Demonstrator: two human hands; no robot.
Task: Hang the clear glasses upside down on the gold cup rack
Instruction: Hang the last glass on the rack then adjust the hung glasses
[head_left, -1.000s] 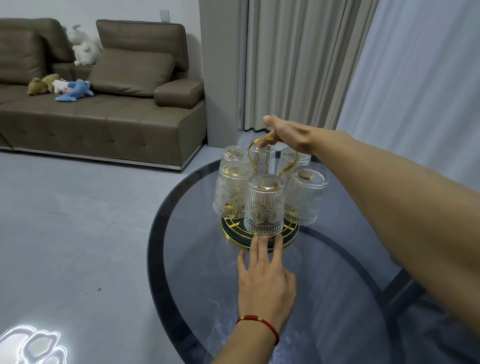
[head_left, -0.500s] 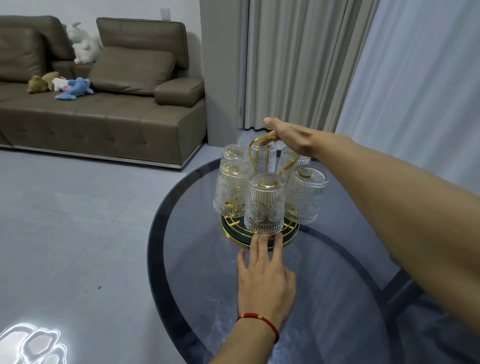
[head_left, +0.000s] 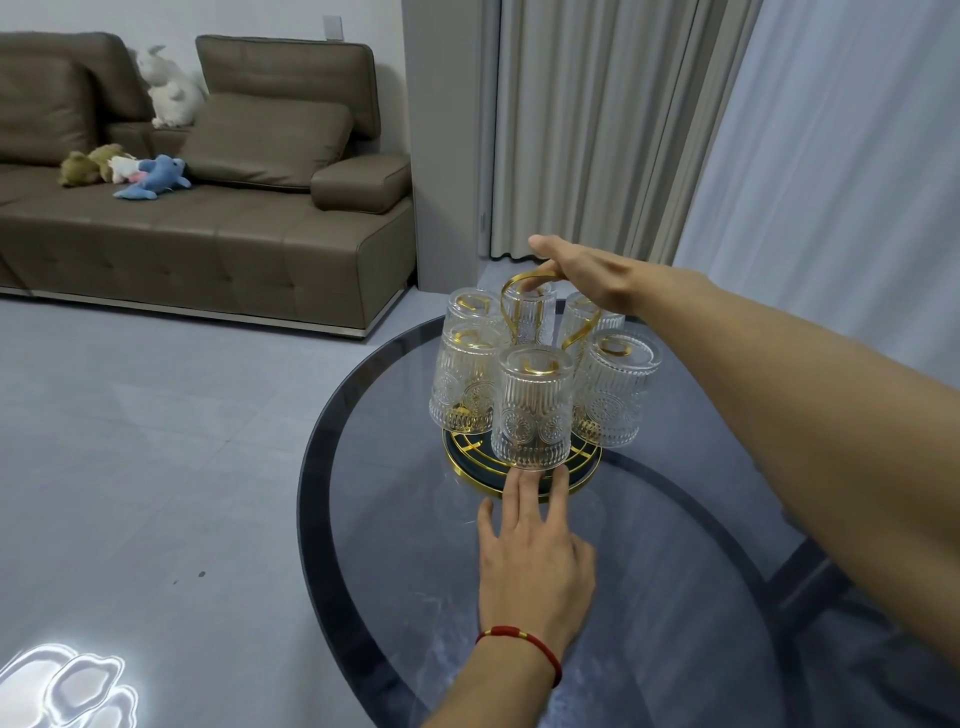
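The gold cup rack (head_left: 470, 470) with a dark round base stands on the glass table (head_left: 363, 519). Several clear ribbed glasses hang on it upside down; the nearest glass (head_left: 532, 410) faces me. My right hand (head_left: 582, 273) reaches over the top and its fingers curl round the rack's gold loop handle (head_left: 511, 283). My left hand (head_left: 535, 561) lies flat on the table, fingers apart, with the fingertips touching the front rim of the rack's base under the nearest glass. A red cord bracelet sits on that wrist.
The round table has a dark band near its edge (head_left: 311, 467) and a dark leg (head_left: 810, 577) under the glass at right. A brown sofa (head_left: 208, 228) with plush toys stands at the far left. Curtains (head_left: 597, 124) hang behind the table.
None of the glasses or the rack has visibly moved. Both hands stay where they were; the view has shifted very slightly.
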